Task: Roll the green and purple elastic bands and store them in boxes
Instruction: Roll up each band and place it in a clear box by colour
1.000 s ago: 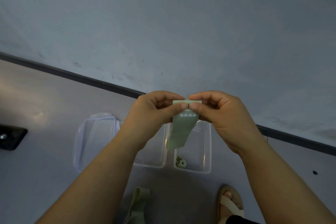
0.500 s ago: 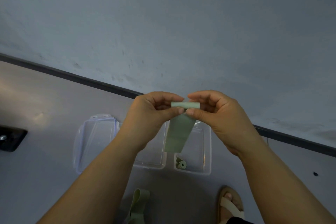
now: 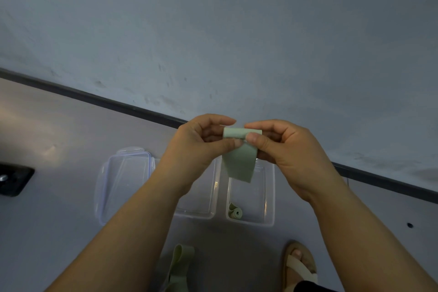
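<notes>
Left hand (image 3: pixel 201 143): pinching the rolled top of the green band (image 3: pixel 239 165) from 9 o'clock.
Right hand (image 3: pixel 286 149): pinching the same roll from 3 o'clock.
Green band: tail hanging toward 6 o'clock, in the air.
Box (image 3: pixel 251 222): lying on the floor (image 3: pixel 47 232) at 6 o'clock, holding a rolled band (image 3: pixel 235 212).

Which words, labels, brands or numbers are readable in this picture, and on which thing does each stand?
None can be read. The band, the left box, the right box, the lid and the sandal show no print.
</notes>
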Tool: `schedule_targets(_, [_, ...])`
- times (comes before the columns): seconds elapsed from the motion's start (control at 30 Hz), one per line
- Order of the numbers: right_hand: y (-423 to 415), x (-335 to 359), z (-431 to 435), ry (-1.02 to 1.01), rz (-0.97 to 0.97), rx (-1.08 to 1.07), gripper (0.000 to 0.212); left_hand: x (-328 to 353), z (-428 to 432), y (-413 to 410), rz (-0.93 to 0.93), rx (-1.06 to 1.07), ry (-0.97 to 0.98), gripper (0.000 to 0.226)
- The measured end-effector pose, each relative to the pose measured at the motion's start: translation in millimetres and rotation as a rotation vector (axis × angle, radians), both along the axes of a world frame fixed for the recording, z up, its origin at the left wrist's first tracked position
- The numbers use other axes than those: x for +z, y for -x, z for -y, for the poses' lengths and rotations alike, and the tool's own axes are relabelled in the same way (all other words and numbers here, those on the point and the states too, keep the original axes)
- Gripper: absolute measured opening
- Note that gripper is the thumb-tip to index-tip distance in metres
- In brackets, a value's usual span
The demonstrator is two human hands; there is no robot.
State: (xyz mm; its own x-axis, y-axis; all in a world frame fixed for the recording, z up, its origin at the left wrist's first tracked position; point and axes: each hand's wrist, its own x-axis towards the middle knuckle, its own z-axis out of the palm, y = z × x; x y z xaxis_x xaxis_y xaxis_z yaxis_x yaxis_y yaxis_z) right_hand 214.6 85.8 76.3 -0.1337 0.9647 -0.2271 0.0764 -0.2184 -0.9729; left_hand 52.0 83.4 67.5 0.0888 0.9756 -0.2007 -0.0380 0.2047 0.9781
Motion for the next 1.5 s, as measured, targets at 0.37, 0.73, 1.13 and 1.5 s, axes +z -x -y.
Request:
schedule_targets(0.37, [1.0, -0.5, 1.4, -0.088, -0.009, 0.016, 0.020, -0.7, -2.0, 3.9, 0.164, -0.025, 0.121, 0.032])
schedule_targets(0.73, [-20.7, 13.8, 5.8, -0.016, 0.077, 0.574, 0.054, 7.3, -0.7, 18.6, 0.308, -0.461, 0.339, 0.015])
schedule_targets(1.13, [-19.7, 16.4, 8.4, -0.023, 0.215, 0.723, 0.053, 6.0, 2.8, 12.6, 0.275, -0.637, 0.418, 0.019])
schedule_targets(1.5, [-23.0, 15.5, 8.9, -0.072, 0.253, 0.715, 0.051, 2.2, 2.1, 11.7, 0.177, -0.617, 0.377, 0.018])
